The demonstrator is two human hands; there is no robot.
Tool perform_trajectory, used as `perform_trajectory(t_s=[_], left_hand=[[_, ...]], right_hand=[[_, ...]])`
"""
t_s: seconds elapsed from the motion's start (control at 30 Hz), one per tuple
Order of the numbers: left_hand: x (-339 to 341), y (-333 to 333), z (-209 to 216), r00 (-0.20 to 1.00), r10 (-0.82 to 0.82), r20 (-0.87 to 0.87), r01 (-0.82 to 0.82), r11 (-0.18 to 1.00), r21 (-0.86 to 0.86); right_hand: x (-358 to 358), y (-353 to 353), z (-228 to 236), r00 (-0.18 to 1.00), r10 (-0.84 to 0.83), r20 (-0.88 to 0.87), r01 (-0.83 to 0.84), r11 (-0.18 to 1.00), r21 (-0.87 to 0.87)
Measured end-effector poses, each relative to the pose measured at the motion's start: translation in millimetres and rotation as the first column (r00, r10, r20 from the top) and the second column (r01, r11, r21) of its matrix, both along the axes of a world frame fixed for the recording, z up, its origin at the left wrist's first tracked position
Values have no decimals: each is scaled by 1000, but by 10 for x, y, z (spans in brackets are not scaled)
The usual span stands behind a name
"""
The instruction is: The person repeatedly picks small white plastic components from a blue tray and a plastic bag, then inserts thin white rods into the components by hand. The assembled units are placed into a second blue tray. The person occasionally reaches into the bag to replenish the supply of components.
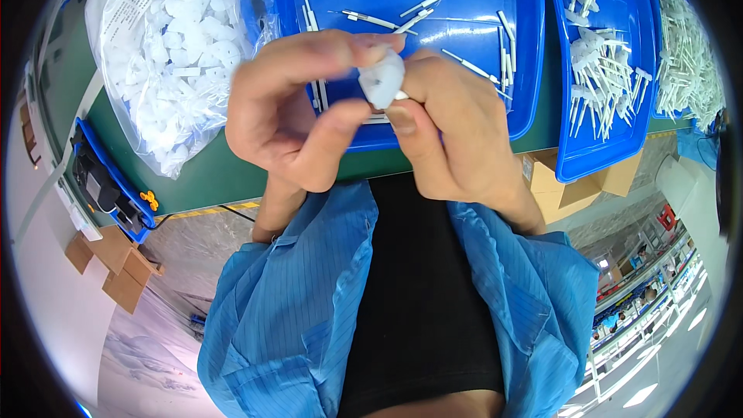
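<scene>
White plastic piece (pixel 383 81) is held up between the person's two hands, over the near edge of the middle tray. At the far left, a clear bag (pixel 267 31) lies on the green table (pixel 209 178), full of loose white pieces (pixel 205 15) of much the same look; these appear to be unworked, so a large share seems left to do. Next comes the left hand (pixel 286 108), its thumb and forefinger closed around the piece from the left, though motion blur softens the exact contact. Behind the hands, the blue middle tray (pixel 528 93) carries slim white rods (pixel 375 20), scattered singly or in small groups, seemingly not joined to any piece. To the right of the piece, the right hand (pixel 464 124) pinches a small white end (pixel 401 95) between thumb and forefinger; whether it is a rod already seated in the piece cannot be told, so this one looks part-way along. Farther right, a second blue tray (pixel 631 0) bears clusters (pixel 592 50) of white pieces with rods among them, some apparently joined, which suggests finished work. At the far right lies a dense heap of white rod-like parts (pixel 689 46); their state is too fine to judge.
</scene>
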State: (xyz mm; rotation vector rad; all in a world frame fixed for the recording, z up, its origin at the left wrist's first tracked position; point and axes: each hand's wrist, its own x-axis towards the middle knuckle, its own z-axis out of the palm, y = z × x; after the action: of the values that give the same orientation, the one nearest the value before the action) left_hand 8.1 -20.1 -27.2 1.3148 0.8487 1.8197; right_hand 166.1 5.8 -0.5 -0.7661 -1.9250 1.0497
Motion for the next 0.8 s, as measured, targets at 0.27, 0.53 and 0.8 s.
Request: perform_trajectory(t_s=[0.27, 0.53, 0.8], left_hand=[[-286, 103, 39, 878, -65, -474, 103, 993, 54], [-232, 45, 14, 899, -13, -437, 9, 1000, -9], [-231, 80, -12, 842, 88, -532, -11, 989, 147]], right_hand=[[84, 34, -115, 997, -49, 52, 43, 992, 116], [78, 73, -172, 994, -86, 60, 72, 974, 214], [62, 73, -196, 990, -117, 80, 93, 961, 259]])
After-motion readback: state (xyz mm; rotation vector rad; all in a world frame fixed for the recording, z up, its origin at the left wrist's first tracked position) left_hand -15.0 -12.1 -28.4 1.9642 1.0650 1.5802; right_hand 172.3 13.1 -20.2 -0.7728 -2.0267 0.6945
